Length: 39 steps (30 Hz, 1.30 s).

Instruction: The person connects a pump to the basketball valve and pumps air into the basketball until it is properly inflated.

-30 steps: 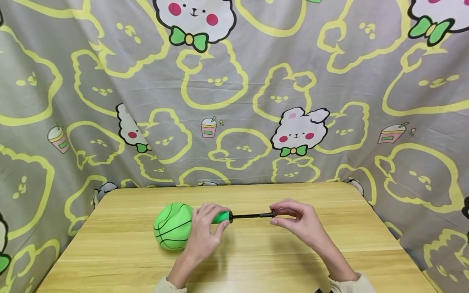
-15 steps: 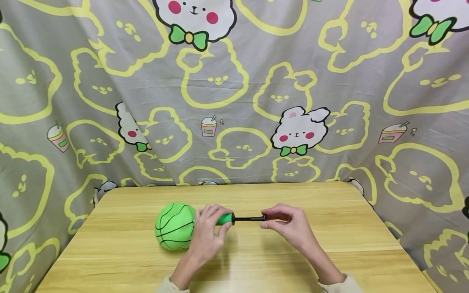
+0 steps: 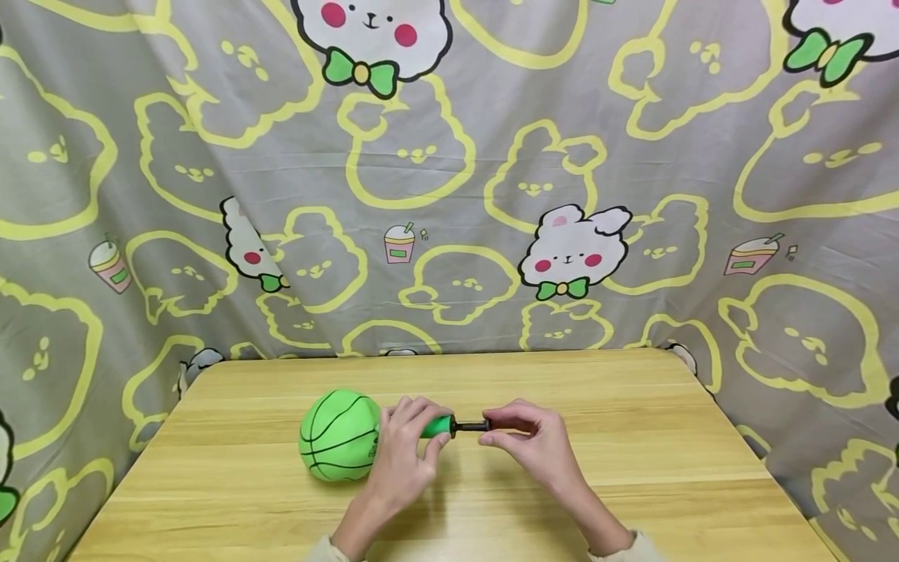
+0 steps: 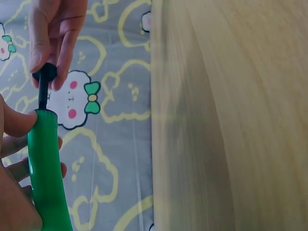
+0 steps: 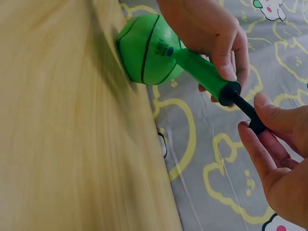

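Observation:
A green toy basketball (image 3: 339,435) with black lines rests on the table, left of both hands. Joined to it, as the right wrist view shows, is a green hand pump (image 5: 204,72) lying sideways, its tip at the ball's printed side. My left hand (image 3: 402,457) grips the pump barrel, with the thumb near the black collar. A short length of black rod (image 3: 472,426) sticks out of the barrel. My right hand (image 3: 539,439) pinches the black end knob (image 4: 44,72) between thumb and fingers. In the head view the left hand hides the pump's tip.
Both hands work over a light wooden table (image 3: 632,460). Behind it and at its sides hangs a grey curtain (image 3: 449,187) with yellow outlines and cartoon animals.
My right hand has moved left with the knob, sliding the rod further into the barrel. The basketball has lost its dents and looks rounder. My left hand has shifted slightly right.

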### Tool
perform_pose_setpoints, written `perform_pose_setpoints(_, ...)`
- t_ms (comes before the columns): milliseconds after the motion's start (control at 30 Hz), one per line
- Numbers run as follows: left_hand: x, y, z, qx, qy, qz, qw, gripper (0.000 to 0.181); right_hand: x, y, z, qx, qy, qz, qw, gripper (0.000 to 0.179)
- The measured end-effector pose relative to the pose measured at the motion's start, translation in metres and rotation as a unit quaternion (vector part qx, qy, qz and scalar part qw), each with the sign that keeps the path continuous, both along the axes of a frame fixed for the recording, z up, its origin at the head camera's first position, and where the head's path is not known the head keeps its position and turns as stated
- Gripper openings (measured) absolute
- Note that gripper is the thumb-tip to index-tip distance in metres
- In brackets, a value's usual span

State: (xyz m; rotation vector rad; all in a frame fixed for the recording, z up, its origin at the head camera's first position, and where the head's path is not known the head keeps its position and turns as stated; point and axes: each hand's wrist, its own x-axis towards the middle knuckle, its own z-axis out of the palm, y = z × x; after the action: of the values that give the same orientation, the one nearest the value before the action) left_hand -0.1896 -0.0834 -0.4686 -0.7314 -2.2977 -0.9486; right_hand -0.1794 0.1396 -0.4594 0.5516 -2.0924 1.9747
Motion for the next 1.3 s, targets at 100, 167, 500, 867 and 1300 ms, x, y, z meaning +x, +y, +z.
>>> perform_pose_setpoints(100, 0.001, 0.002, 0.0, -0.001, 0.0, -0.002, 1.0, 0.026, 0.001, -0.004, -0.003, -0.005, 0.003, -0.004, 1.0, 0.028)
perform_pose_setpoints(167, 0.002, 0.004, 0.0, -0.002, -0.002, -0.006, 1.0, 0.026, 0.002, -0.007, -0.005, -0.007, 0.001, -0.005, 1.0, 0.028)
perform_pose_setpoints(500, 0.003, 0.007, -0.002, -0.007, -0.001, -0.02, 0.9998, 0.023, 0.007, -0.013, -0.008, -0.001, -0.014, -0.009, 0.9999, 0.028)
perform_pose_setpoints(867, 0.003, 0.002, -0.004, 0.002, -0.019, -0.028, 0.9994, 0.022, 0.006, -0.003, 0.007, 0.052, -0.047, 0.028, 0.9972, 0.026)
perform_pose_setpoints(1300, -0.001, -0.003, 0.0, 0.013, -0.026, -0.012, 0.9995, 0.022, 0.002, 0.028, 0.025, 0.089, -0.07, 0.047, 0.9925, 0.025)
